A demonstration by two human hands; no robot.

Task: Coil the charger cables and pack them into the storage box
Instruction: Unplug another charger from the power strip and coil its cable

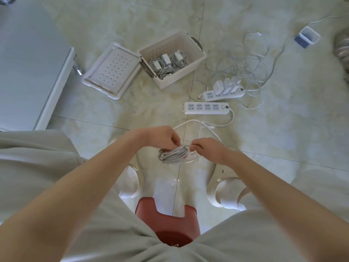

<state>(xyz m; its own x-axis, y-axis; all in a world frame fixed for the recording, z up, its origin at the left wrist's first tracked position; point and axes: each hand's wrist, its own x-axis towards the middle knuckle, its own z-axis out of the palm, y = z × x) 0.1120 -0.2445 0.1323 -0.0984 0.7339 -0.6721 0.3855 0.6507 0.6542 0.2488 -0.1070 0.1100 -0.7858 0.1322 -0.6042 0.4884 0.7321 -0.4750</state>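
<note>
The grey cable bundle point(176, 154) is lying roughly left-to-right between the person's hands, looped flat and kinda messy. The left hand point(160, 138) and right hand point(205, 150) are both pinching it, hovering above the floor, well short of the storage box point(190, 72).

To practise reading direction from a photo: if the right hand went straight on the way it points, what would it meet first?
Beyond the coiled cable that both hands hold, the right hand would probably meet the left hand first; depth is unclear.
</note>
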